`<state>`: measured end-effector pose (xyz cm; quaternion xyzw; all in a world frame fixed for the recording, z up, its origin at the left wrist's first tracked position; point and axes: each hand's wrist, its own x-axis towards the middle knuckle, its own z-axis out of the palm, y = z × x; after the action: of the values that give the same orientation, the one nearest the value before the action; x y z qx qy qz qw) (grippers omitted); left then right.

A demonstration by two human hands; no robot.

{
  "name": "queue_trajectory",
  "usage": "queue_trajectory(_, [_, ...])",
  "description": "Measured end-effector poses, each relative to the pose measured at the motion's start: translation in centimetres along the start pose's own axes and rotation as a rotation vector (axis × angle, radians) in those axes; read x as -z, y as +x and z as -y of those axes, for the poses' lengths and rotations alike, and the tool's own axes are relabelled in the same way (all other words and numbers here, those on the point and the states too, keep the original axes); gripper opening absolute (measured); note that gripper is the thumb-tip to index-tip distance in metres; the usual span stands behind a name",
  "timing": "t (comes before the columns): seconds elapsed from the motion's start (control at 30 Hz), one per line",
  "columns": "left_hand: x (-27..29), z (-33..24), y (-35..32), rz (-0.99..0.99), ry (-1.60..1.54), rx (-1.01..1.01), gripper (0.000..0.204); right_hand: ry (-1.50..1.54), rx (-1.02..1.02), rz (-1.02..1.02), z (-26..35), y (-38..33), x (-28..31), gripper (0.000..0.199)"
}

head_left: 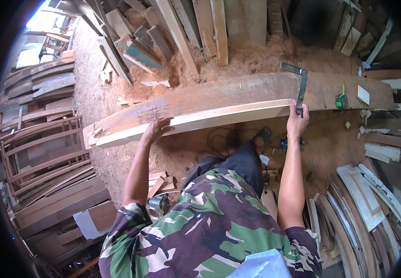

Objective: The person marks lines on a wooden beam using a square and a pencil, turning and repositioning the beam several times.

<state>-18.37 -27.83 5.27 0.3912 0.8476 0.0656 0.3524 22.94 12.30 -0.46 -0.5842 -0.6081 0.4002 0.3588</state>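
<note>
Pinching the lower end of a dark metal square [303,85], the right hand [296,123] is right there at the right end of a long pale board [200,120]! That board runs along the near edge of the worn brown tabletop [237,88], its left end closer to the person, and over toward that end comes the left hand [154,131], laid on the wood with fingers reaching across, though whether it squeezes I cannot tell. Look at the square: one leg points away across the tabletop, the other turns left at the far edge! Off to the right sits a green and black tape measure [341,101], a white card [363,94] just beside it, and beyond the tabletop, wood shavings [251,58] cover the floor below leaning planks [177,37]
</note>
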Motion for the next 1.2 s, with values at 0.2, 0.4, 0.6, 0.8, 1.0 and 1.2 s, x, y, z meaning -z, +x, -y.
queue_trajectory(0.2, [-3.9,4.0,1.9,-0.279,0.149,-0.046,0.07,-0.029,0.029,0.039,-1.0,-0.9,-1.0,0.023])
queue_trajectory(0.4, [-5.6,-1.5,3.0,-0.443,0.121,-0.114,0.065,-0.211,0.083,0.123,2.5,-6.1,0.5,0.019])
queue_trajectory(0.6, [-8.8,-22.6,10.6,-0.461,-0.165,-0.455,0.061,-0.298,0.033,0.175,2.5,-10.4,0.1,0.036])
queue_trajectory(0.8, [-11.3,-28.8,14.3,-0.442,-0.349,-0.462,0.021,-0.268,0.183,0.17,1.7,-9.9,1.0,0.038])
queue_trajectory(1.0, [-9.9,-30.3,6.6,-0.595,-0.456,-1.056,0.019,-0.408,0.277,-0.139,5.5,-4.2,4.5,0.053])
queue_trajectory(1.2, [-15.1,-26.7,6.8,-0.529,-0.087,-0.886,0.031,-0.202,0.005,0.067,3.2,-5.0,4.4,0.04])
